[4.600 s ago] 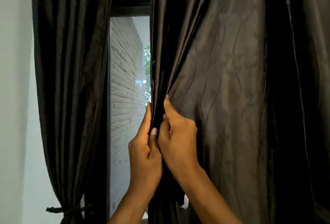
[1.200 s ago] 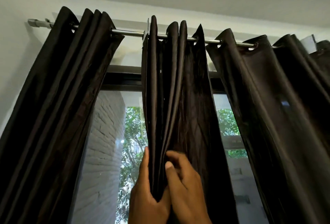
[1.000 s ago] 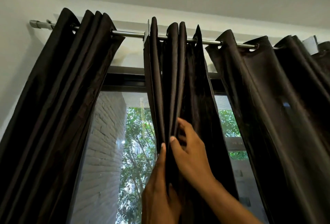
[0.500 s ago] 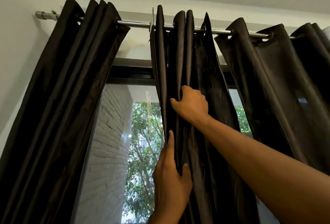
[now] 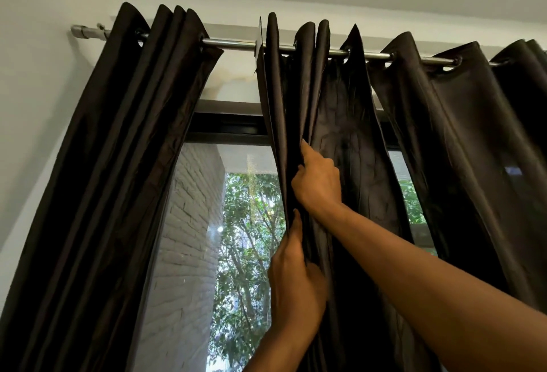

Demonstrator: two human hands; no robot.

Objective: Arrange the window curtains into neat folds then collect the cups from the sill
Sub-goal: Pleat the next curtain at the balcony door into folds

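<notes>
The middle curtain point(image 5: 331, 123), hung on the rod point(image 5: 233, 45), is pinched into pleats by the right hand point(image 5: 318, 183) above and gripped by the left hand point(image 5: 296, 282) below. The right-hand panels are judged still unfolded; sill and cups are not seen.

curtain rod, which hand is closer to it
Right. The right hand grips the middle curtain's folds higher up, well below the curtain rod; the left hand holds the same folds lower down.

Both hands point(image 5: 316, 185) apparently pinch the curtain point(image 5: 349, 123) folds.
</notes>
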